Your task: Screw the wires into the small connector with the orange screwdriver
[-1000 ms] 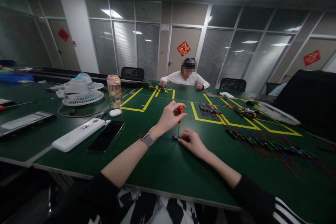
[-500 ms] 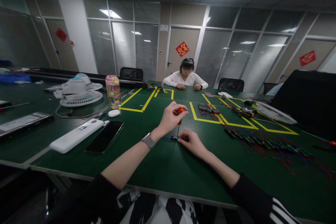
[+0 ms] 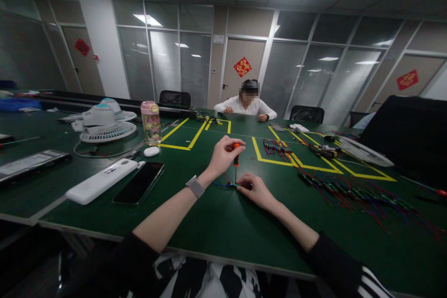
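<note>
My left hand (image 3: 223,156) grips the orange and black handle of a screwdriver (image 3: 236,159) between thumb and fingers. The screwdriver stands almost upright, its tip down at a small green circuit board (image 3: 233,185) with red and blue wires. On the right side of that board, my right hand (image 3: 254,188) pinches its edge against the green table. The exact contact of the tip with the board is too small to make out.
To the left lie a black phone (image 3: 138,182), a white power bank (image 3: 101,181), a pink-lidded bottle (image 3: 151,122) and white fans (image 3: 106,123). Many wired circuit boards (image 3: 356,193) spread at the right. Yellow tape (image 3: 258,149) marks the table; a person (image 3: 246,102) sits opposite.
My left hand and the screwdriver handle have shifted slightly left, and the screwdriver is more upright. My right hand stays at the board. The person opposite has moved one hand to the left.
</note>
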Demonstrator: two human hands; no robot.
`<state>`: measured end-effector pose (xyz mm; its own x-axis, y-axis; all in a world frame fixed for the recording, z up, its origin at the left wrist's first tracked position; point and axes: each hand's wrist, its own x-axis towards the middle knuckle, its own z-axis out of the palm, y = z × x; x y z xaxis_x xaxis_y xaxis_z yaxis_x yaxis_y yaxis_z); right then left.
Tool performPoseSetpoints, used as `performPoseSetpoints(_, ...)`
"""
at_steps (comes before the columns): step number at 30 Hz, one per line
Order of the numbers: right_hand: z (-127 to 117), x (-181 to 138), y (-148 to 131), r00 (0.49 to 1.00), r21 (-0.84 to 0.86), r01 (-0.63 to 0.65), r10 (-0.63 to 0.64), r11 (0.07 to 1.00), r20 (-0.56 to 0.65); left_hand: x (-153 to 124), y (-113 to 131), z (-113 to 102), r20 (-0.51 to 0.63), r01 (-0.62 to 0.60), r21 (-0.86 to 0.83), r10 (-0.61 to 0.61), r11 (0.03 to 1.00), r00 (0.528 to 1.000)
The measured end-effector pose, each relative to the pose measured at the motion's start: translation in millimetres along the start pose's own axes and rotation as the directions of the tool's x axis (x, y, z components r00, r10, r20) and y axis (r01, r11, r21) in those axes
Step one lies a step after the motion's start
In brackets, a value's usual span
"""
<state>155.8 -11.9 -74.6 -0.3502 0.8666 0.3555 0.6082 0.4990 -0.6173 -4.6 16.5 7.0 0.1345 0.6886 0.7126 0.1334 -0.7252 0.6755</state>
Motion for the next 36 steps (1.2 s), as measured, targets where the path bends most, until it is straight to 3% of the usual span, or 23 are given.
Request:
performPoseSetpoints(4,0,0,0,1.000,-0.007,-0.003,0.003,1.000,-0.002,-1,4,-3,-0.002,-0.075,0.113,0.076,0.991,0.997)
performPoseSetpoints(6,0,-1,0,1.000,-0.003,-0.004,0.004,1.000,-0.002,0,2,-4,0.060,-0.053,0.015,0.052,0.998,0.997)
performPoseSetpoints(9,0,-1,0,1.000,0.005,-0.008,0.008,1.000,0.002,4,-4,-3,0.152,0.075,-0.170,-0.049,0.983,0.987)
performPoseSetpoints(16,0,-1,0,1.000,0.006,-0.007,0.007,1.000,-0.003,2,-4,-1,0.007,0.008,0.015,-0.008,1.000,1.000)
performPoseSetpoints(18,-1,-1,-1,1.000,0.006,-0.009,0.009,1.000,-0.003,2,-2,-2,0.053,0.008,-0.031,-0.007,0.999,0.999)
performPoseSetpoints(21,-1,-1,-2,1.000,0.003,-0.014,0.014,1.000,0.002,3,-3,-3,0.183,0.100,-0.215,-0.060,0.971,0.981)
performPoseSetpoints(23,-1,-1,-2,1.000,0.000,-0.016,0.016,1.000,0.002,4,-6,-3,0.209,0.145,-0.255,-0.091,0.956,0.974)
performPoseSetpoints(28,1,0,2,1.000,0.005,-0.007,0.007,1.000,-0.006,1,-4,-2,0.017,0.026,-0.010,-0.026,1.000,1.000)
performPoseSetpoints(31,0,0,1,1.000,0.002,-0.011,0.011,1.000,-0.006,0,0,-3,0.011,-0.037,0.074,0.037,0.997,0.999)
performPoseSetpoints(33,-1,-1,-2,1.000,-0.005,-0.014,0.014,1.000,-0.003,2,1,-3,0.062,-0.037,-0.010,0.038,0.999,0.997)
performPoseSetpoints(36,-3,-1,-5,1.000,-0.010,-0.018,0.018,1.000,0.005,5,-3,-2,0.146,0.099,-0.216,-0.068,0.971,0.987)
